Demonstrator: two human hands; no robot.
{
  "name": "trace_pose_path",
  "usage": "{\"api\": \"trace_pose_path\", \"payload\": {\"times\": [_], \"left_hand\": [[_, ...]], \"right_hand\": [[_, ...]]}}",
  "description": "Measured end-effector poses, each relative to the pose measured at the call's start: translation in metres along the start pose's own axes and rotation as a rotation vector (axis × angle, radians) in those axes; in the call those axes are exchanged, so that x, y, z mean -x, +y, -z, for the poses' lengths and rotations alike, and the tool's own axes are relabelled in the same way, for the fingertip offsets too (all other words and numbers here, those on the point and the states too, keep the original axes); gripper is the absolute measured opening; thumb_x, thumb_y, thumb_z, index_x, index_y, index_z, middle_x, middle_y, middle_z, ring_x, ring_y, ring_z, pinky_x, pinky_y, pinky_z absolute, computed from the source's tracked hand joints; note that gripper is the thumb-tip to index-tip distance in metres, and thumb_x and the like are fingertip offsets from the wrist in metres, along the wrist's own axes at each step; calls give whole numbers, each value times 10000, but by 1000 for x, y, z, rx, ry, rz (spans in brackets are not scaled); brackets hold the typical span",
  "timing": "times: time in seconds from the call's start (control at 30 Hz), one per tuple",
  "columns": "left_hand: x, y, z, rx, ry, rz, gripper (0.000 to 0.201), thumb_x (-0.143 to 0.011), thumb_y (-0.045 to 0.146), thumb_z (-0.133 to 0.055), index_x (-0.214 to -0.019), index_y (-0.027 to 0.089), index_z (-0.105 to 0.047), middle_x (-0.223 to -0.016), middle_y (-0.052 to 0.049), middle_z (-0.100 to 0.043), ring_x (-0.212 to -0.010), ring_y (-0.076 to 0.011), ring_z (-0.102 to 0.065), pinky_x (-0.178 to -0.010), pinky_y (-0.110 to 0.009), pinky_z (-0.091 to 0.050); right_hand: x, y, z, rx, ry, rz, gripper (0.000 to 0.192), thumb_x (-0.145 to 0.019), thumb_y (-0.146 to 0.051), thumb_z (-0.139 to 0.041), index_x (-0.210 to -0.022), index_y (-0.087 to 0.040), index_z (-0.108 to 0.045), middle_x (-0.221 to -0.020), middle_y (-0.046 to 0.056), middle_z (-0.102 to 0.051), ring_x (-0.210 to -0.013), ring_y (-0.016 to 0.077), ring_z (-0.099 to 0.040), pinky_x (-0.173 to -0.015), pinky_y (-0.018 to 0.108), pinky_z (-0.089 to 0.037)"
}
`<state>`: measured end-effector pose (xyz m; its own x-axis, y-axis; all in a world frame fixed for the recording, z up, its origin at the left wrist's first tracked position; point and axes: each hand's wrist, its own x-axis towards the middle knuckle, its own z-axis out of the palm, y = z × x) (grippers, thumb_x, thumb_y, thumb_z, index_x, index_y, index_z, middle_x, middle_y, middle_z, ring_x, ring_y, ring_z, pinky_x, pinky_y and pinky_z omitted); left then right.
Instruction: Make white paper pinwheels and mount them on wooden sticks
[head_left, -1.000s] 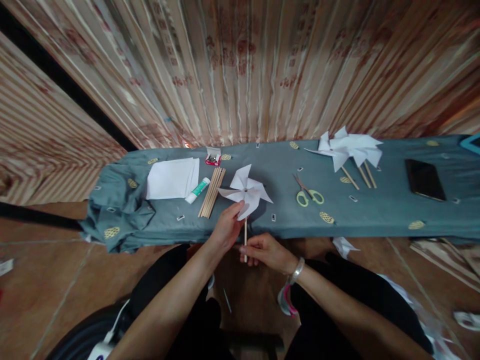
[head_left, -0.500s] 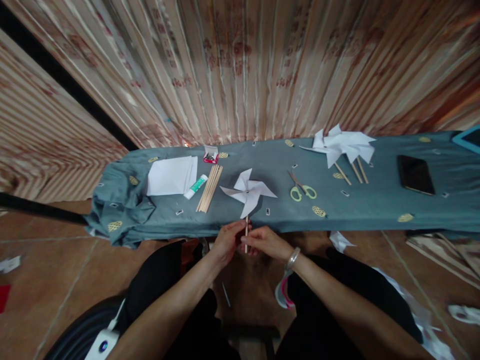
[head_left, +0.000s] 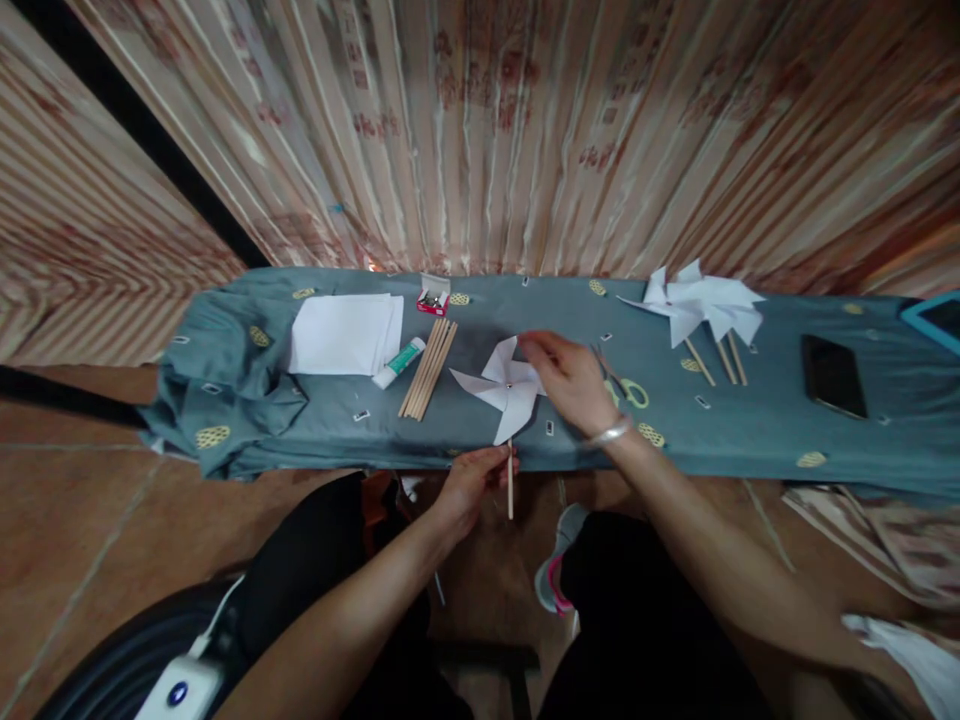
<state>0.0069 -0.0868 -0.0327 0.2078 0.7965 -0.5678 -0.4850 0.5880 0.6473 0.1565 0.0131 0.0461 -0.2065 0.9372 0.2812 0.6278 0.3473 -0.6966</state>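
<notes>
The left hand (head_left: 471, 480) pinches the thin wooden stick (head_left: 510, 482) of a white folded-paper pinwheel (head_left: 501, 384) between thumb and fingertips, just off the near edge of the bench, so the stick hangs over the floor while the paper vanes lie over the grey-blue patterned cloth (head_left: 750, 420). The right hand (head_left: 574, 380) reaches across the pinwheel's right vane, fingers loosely curled and touching the paper; whether they actually grip it is hard to tell, since the hand is blurred and covers that blade. It also hides most of the yellow-handled scissors (head_left: 632, 392), of which only one loop and a bit of blade show. Left of the pinwheel lie a bundle of bare wooden sticks (head_left: 427, 368), a white glue tube with a green label (head_left: 399, 362), a stack of white paper sheets (head_left: 345, 334) and a small red box (head_left: 433, 297) (its contents too small to read). Farther right rest several finished white pinwheels (head_left: 701, 305), overlapping so their count is unclear, then a black phone (head_left: 832, 374); a teal object (head_left: 937, 320) is cut off at the frame edge.
</notes>
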Motion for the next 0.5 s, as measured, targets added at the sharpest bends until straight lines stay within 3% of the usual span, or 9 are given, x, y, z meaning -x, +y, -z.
{"api": "trace_pose_path", "payload": {"times": [0.1, 0.23, 0.37, 0.5], "left_hand": [[1, -3, 1, 26, 14, 23, 484, -418, 487, -909, -703, 130, -751, -673, -57, -696, -643, -120, -586, -679, -247, -421], [2, -4, 1, 36, 19, 28, 427, -442, 435, -912, -696, 131, -752, -696, -65, -701, -665, -130, -600, -707, -263, -425], [2, -5, 0, 38, 24, 32, 392, -444, 400, -915, -682, 135, -753, -678, -53, -693, -650, -121, -586, -700, -262, -412], [1, -6, -2, 47, 22, 30, 364, -460, 382, -910, -674, 135, -750, -661, -48, -685, -629, -114, -567, -696, -269, -403]], "right_hand": [[-37, 4, -40, 122, -20, 146, 441, -980, -368, -341, -1215, -116, -616, -1196, 141, -676, -1116, 254, -619, -1003, 403, -456], [-56, 25, -79, 251, -67, 226, 484, -983, -395, -326, -1297, -101, -547, -1386, 185, -538, -1315, 274, -467, -1129, 462, -346], [-56, 42, -89, 325, -128, 242, 519, -979, -416, -350, -1329, -71, -517, -1416, 210, -492, -1371, 286, -391, -1160, 472, -297], [-57, 46, -88, 350, -110, 247, 532, -973, -471, -373, -1314, -97, -539, -1401, 193, -512, -1366, 299, -403, -1143, 471, -316]]}}
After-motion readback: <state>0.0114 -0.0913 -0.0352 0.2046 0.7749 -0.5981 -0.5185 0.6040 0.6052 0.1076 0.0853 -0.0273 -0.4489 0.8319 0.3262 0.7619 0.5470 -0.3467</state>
